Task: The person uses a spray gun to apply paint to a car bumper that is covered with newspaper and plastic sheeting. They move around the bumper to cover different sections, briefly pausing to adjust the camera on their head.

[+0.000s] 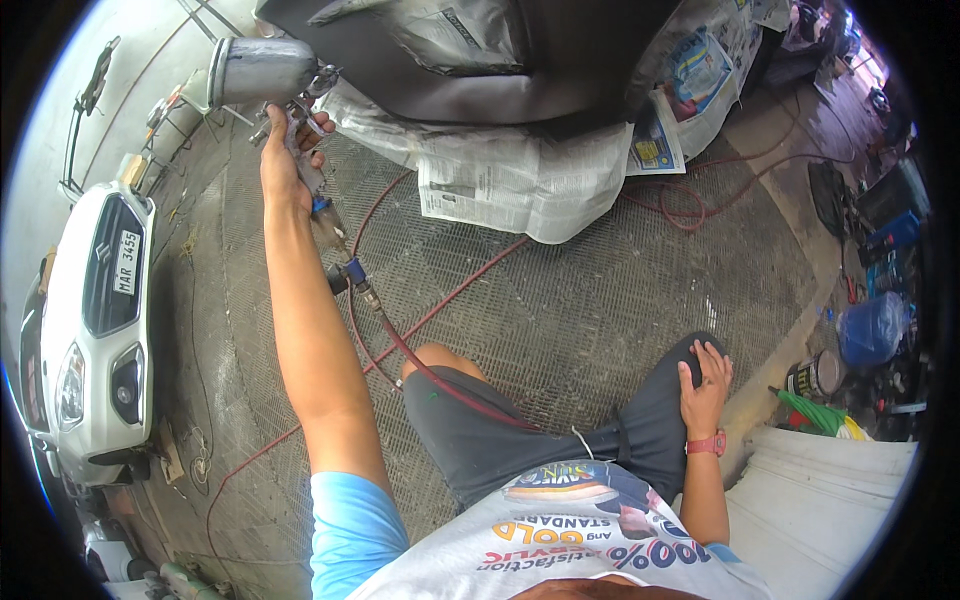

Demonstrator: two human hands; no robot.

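My left hand (pixel 288 160) is wrapped around the grip of a metal spray gun (pixel 307 105), held up at arm's length on the far left. A large grey paint cup (pixel 262 72) sits on the gun. Below the grip, a blue-and-metal fitting (pixel 356 272) joins the gun to a red air hose (pixel 440 380), which drapes across my lap. Just right of the gun is a dark grey car body panel (pixel 570 70), edged with newspaper masking (pixel 520 190). My right hand (pixel 706 385) lies on my right knee, fingers stretched out and holding nothing.
A white car (pixel 100 330) stands at the left. More red hose (pixel 690 205) loops over the worn, patterned floor (pixel 560 320). On the right are a paint can (pixel 815 374), a blue water jug (pixel 872 330), a green folded item (pixel 810 410) and a white corrugated sheet (pixel 820 490).
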